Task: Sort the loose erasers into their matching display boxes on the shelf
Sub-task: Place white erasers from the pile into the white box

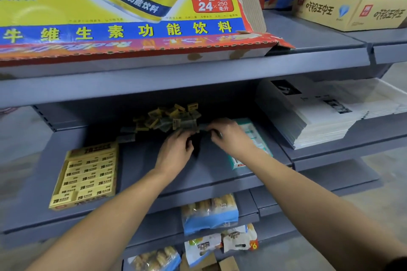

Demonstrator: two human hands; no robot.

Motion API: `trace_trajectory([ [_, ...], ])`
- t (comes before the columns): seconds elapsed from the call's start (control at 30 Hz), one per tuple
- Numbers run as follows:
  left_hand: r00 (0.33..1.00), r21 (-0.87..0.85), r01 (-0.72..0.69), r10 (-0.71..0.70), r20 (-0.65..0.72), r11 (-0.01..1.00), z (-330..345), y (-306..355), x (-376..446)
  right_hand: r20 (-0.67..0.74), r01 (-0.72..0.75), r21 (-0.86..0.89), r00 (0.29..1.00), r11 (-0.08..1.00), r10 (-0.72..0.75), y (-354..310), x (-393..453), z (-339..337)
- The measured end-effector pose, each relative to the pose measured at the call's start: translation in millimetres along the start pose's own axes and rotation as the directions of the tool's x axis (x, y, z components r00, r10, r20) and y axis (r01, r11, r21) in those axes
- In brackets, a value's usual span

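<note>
A heap of loose erasers point(167, 117), yellow ones and grey-green ones, lies at the back of the middle grey shelf point(143, 171). A yellow display box point(87, 175) filled with rows of yellow erasers sits at the shelf's front left. A white and teal display box point(253, 138) lies to the right, partly hidden under my right forearm. My left hand point(176, 149) reaches to the near edge of the heap with curled fingers. My right hand point(226, 133) is beside it, fingers curled at the heap's right end. What each hand holds is hidden in shadow.
The upper shelf carries a large yellow drink carton point(123, 6) overhanging the work area. Stacks of white booklets point(319, 114) fill the right of the shelf. Snack bags point(209, 213) sit on the lower shelves. Cardboard boxes point(350, 10) stand top right.
</note>
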State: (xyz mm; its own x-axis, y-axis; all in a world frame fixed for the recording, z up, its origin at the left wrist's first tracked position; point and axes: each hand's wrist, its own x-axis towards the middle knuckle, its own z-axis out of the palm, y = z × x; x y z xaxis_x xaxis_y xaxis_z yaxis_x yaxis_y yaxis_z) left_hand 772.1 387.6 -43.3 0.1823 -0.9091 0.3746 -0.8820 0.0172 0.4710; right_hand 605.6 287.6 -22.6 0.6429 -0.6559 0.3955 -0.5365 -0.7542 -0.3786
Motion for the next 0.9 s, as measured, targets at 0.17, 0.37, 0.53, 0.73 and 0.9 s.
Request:
trace_trajectory([
  [0.17,0.996,0.054,0.091,-0.090,-0.020,0.994,-21,-30,-3,0.058,0.065,-0.081,0.996,0.995,-0.061,-29,20,32],
  [0.37,0.993,0.075,0.120,-0.117,-0.033,0.990,-28,-46,2,0.097,0.180,-0.164,0.981,0.970,-0.165,-36,46,60],
  [0.53,0.993,0.091,0.112,-0.108,-0.041,0.990,-30,-52,9,0.091,0.217,-0.161,0.975,0.963,-0.204,-37,65,68],
  [0.73,0.989,0.113,0.146,-0.145,-0.018,0.983,-34,-55,17,0.269,0.232,-0.270,0.950,0.934,-0.158,-14,80,82],
  [0.9,0.985,0.113,0.172,-0.173,-0.005,0.979,-32,-58,18,0.196,0.102,-0.234,0.979,0.967,-0.055,-18,76,76],
])
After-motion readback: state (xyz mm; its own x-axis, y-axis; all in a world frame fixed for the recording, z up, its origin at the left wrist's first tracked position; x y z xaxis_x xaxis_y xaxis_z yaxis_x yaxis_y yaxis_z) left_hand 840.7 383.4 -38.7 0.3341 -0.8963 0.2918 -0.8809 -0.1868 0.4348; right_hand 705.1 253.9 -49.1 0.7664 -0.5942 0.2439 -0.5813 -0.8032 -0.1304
